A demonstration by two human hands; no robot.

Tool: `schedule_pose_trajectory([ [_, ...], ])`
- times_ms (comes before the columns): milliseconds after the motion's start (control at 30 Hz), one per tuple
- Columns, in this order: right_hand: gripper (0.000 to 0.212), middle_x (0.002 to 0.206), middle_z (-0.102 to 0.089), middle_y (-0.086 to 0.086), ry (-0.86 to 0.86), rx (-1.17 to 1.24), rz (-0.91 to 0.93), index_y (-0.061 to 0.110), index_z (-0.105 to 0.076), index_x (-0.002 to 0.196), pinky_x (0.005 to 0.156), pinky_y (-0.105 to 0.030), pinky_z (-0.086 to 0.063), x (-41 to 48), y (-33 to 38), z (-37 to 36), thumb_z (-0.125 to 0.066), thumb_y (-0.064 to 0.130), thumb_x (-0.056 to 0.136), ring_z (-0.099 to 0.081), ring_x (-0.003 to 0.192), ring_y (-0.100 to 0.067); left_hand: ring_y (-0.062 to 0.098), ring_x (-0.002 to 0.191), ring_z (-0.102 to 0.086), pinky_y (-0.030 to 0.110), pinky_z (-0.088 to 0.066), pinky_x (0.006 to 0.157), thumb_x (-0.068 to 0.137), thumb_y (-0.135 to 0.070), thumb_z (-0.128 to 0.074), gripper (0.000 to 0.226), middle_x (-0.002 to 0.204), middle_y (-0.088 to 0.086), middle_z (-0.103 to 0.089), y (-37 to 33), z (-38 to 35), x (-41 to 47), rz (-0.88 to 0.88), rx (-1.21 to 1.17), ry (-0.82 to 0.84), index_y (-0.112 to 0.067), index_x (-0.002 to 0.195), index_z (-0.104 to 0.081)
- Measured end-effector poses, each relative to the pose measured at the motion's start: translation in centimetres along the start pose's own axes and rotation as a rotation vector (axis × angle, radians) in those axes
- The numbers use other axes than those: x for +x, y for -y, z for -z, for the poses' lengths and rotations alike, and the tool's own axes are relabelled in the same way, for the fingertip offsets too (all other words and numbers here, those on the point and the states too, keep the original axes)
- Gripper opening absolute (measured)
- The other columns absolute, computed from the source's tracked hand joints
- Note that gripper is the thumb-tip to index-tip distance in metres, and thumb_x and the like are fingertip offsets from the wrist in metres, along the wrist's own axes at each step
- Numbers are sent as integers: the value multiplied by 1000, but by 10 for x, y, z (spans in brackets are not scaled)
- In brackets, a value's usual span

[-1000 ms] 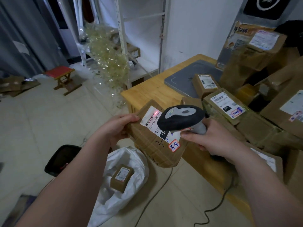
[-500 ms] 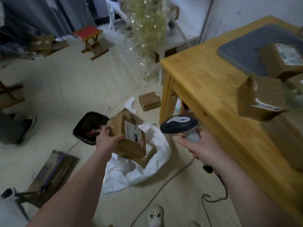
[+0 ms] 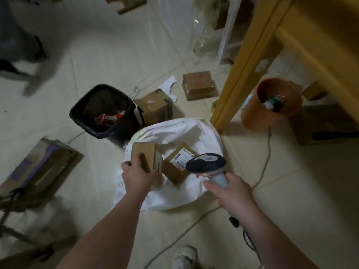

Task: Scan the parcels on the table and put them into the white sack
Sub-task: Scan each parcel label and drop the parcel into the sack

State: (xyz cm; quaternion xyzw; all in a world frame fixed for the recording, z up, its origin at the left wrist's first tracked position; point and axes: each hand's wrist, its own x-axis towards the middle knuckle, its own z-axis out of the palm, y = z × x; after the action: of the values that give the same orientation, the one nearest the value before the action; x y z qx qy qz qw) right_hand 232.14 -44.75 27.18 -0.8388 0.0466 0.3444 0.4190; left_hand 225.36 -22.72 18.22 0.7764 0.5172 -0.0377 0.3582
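A parcel [image 3: 144, 156] is gripped in the left hand [image 3: 136, 175] over the mouth of the sack [image 3: 184, 131], beside a second parcel [image 3: 174, 170] already inside, while the scanner [image 3: 206, 164] is clasped in the right hand [image 3: 231, 195] above the sack, so bagging is judged in hand and a release is called for next.
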Motion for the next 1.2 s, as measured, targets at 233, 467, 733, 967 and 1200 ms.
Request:
schedule_pose_trajectory([
  [233, 19, 68, -60, 1, 81, 39, -30, 16, -65, 82, 61, -31, -46, 64, -67, -52, -75, 32, 79, -55, 63, -14, 32, 94, -46, 38, -44, 83, 78, -33, -74, 69, 124, 18, -39, 67, -73, 45, 156, -4, 11, -27, 137, -38],
  [467, 20, 66, -59, 2, 67, -16, -20, 17, -65, 81, 60, -33, -49, 75, -72, -56, -75, 34, 79, -57, 62, -17, 43, 106, -45, 50, -47, 89, 81, -35, -70, 61, 121, 20, -37, 76, -86, 47, 34, 429, -51, -27, 133, -38],
  [733, 15, 69, -62, 3, 47, 37, 9, 24, -64, 81, 60, -32, -50, 21, -12, -8, -72, 37, 78, -58, 62, -15, 40, 114, -52, 43, -44, 101, 84, -36, -61, 62, 128, 21, -50, 30, -26, 17, 32, 364, 290, -22, 142, -42],
  [967, 17, 66, -63, 2, -35, 197, 45, 19, -65, 78, 58, -29, -46, -76, 78, 69, -74, 33, 80, -58, 61, -14, 26, 104, -61, 35, -49, 91, 94, -23, -57, 30, 115, 11, -66, -95, 68, -60, -154, 227, 312, -10, 121, -63],
  [1200, 12, 56, -58, 6, -167, 366, 94, 19, -67, 76, 60, -33, -45, -181, 148, 163, -74, 28, 79, -54, 57, -14, 17, 75, -62, 27, -49, 65, 91, -24, -62, 28, 97, 6, -68, -232, 142, -154, -355, -60, 300, -16, 118, -66],
])
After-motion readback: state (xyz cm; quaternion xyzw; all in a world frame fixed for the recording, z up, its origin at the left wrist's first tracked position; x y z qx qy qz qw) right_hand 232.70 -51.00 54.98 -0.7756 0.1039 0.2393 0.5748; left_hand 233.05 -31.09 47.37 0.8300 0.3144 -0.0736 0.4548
